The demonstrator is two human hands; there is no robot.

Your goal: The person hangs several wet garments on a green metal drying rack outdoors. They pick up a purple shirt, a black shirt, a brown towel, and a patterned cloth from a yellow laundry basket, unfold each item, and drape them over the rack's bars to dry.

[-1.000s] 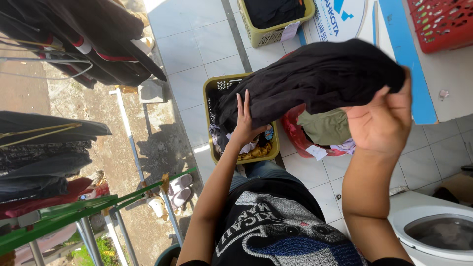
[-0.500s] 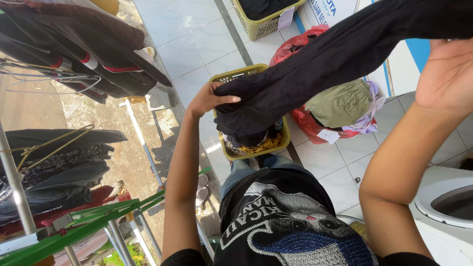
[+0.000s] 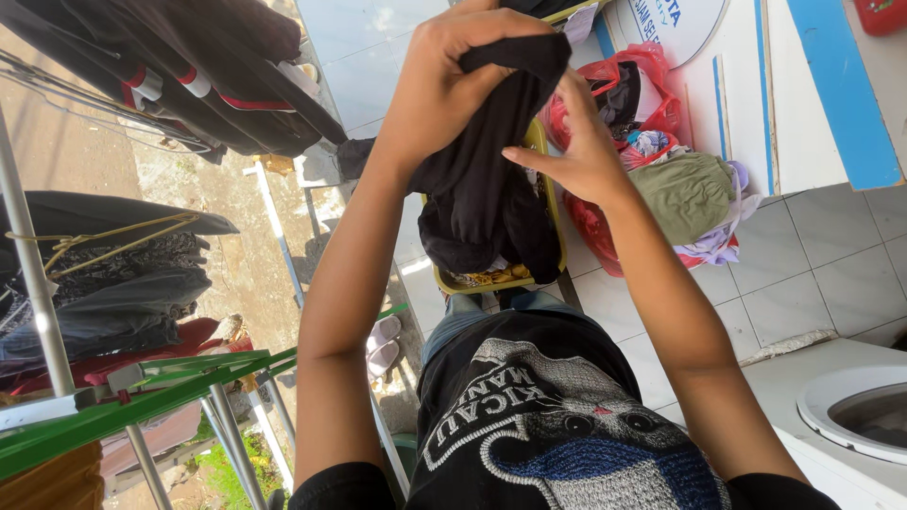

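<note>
A black garment hides most of the yellow basket; the washer is cut off at the right edge, its drum unseen.

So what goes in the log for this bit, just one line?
left hand: grips black garment | right hand: pinches its edge | garment hangs over yellow basket | red bag of clothes beside

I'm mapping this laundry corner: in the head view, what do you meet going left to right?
Clothes on hangers → left hand gripping the black garment → right hand → red bag of laundry → olive cloth → washing machine.
</note>
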